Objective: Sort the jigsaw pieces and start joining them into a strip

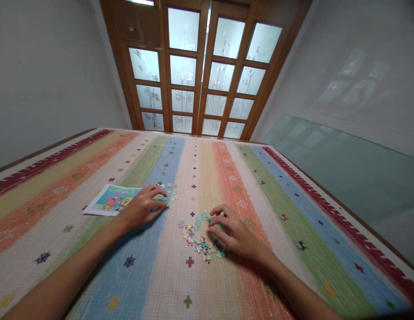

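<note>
My left hand point(149, 205) rests at the partly joined jigsaw puzzle point(172, 192). Its thumb and fingers are bent and apart, with teal pieces showing between them; part of the puzzle is hidden beneath. Beside that wrist lies a printed reference picture point(115, 199) with a pink starfish and a yellow cartoon figure, partly covered by the hand. To the right, my right hand point(231, 232) hovers over or touches a scattered pile of loose jigsaw pieces point(197, 242). Its fingers are curled but spread, and some pieces are hidden under them. No piece is clearly visible in its grasp.
A striped tablecloth point(188, 289) with small crosses, stars and trees covers the long table. Pale walls stand on both sides, and a greenish glass panel point(343, 160) leans along the right edge. Wooden doors point(165, 66) with frosted panes are beyond the far end.
</note>
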Available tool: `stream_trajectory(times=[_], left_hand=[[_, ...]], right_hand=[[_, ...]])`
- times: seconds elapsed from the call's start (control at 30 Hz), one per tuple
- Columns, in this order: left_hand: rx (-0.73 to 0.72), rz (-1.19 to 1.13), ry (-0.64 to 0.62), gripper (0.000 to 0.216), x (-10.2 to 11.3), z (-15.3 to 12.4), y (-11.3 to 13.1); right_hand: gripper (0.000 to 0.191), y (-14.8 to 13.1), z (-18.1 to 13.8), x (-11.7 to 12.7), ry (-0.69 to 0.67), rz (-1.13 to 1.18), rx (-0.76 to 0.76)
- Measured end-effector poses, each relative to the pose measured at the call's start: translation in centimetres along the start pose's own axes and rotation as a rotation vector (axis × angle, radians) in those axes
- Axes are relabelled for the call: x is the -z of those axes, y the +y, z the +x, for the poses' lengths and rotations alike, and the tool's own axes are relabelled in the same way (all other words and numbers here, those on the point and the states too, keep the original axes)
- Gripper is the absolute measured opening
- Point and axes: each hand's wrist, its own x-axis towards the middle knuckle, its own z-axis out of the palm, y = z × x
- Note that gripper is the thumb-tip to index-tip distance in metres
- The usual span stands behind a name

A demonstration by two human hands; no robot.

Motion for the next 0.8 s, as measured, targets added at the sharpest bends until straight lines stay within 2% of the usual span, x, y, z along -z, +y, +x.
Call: stream_trajectory(times=[0.17, 0.37, 0.53, 0.67, 0.8], left_hand=[[-0.012, 0.031, -0.093, 0.024, -0.3, -0.2, 0.0], [0.019, 0.01, -0.053, 0.023, 0.0, 0.1, 0.6], [0.005, -0.104, 0.005, 0.021, -0.8, 1.0, 3.8], [-0.043, -0.187, -0.068, 0.021, -1.7, 1.7, 6.8], [-0.035, -0.243, -0.122, 0.022, -2.2, 1.7, 7.9]], right_hand=[[0.014, 0.0, 0.0, 0.2, -0.002, 0.03, 0.006], [0.01, 0.0, -0.1, 0.3, -0.018, 0.068, 0.038], [0.02, -0.8, -0.1, 0.5, -0.145, 0.025, 0.101], [0.022, -1.6, 0.1, 0.4, -0.251, -0.051, 0.14], [0.013, -1.5, 0.1, 0.3, -0.234, -0.054, 0.139]])
